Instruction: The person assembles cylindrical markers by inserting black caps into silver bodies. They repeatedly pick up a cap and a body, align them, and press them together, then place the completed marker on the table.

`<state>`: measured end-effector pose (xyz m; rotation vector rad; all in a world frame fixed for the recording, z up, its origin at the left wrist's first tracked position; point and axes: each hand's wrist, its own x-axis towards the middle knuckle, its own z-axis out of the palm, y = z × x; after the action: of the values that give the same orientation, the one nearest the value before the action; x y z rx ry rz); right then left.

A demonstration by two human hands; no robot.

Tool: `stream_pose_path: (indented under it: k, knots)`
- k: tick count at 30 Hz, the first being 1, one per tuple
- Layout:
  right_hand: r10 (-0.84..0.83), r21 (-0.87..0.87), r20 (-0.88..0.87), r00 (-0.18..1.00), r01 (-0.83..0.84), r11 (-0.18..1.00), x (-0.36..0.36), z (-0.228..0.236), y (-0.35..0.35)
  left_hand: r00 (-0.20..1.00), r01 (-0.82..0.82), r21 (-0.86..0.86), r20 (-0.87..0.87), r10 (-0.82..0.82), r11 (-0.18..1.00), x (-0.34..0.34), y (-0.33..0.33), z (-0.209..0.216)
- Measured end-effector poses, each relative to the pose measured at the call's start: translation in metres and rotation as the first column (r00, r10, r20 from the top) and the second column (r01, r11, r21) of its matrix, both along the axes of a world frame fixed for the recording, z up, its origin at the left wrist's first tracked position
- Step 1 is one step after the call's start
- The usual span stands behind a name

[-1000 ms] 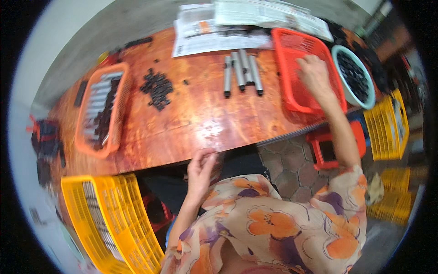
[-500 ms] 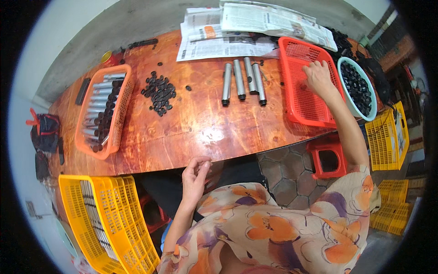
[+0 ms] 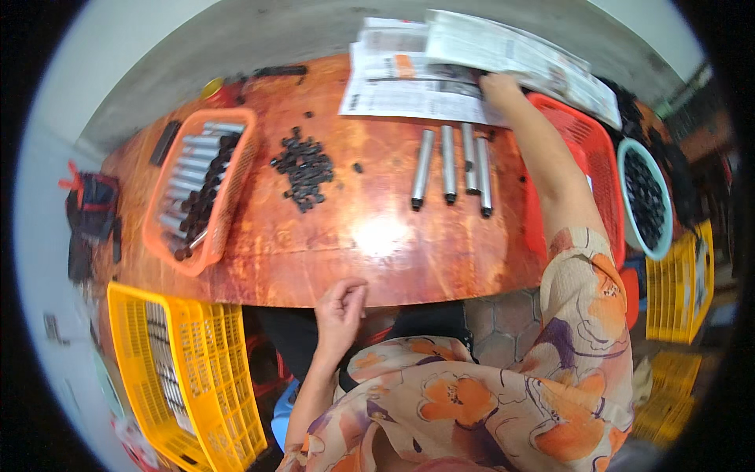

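Note:
My right hand [image 3: 501, 88] reaches across the table to the lower edge of the folded newspapers [image 3: 429, 98]. Its fingers are blurred and partly turned away, so what they hold, if anything, is unclear. Below that forearm stands a red plastic basket [image 3: 615, 200], partly covered by the arm. Several silver metal tubes [image 3: 448, 161] with black ends lie side by side to its left. My left hand [image 3: 342, 309] rests at the table's front edge, fingers curled in with nothing visible in them. A pile of small black caps [image 3: 305, 169] lies on the tabletop further left.
An orange basket [image 3: 250, 149] holds tubes with dark ends. A pale blue basin [image 3: 664, 236] of black parts stands at the right. Yellow crates [image 3: 224, 370] flank the table [image 3: 314, 271]. A black strip [image 3: 165, 143] lies by the orange basket.
My right hand has left the inside of the red basket and moved far and left to the newspapers. My left hand's fingers have curled further. The whole view has shifted.

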<state>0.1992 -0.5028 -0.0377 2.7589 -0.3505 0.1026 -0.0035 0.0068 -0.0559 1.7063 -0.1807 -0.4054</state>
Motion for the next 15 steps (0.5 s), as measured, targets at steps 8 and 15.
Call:
stream_pose_path:
  k: [8, 15]
  knots:
    - [0.107, -0.041, -0.128, 0.986, -0.113, 0.993, 0.042, 0.006, 0.045, 0.998, 0.008, 0.033, 0.063, -0.01, 0.999, -0.003, 0.009, 0.0]
    - [0.183, 0.509, 0.422, 0.888, -0.399, 0.763, -0.033, 0.111, 0.177, 0.996, 0.086, -0.039, -0.001, -0.087, 0.996, 0.002, 0.019, 0.002]
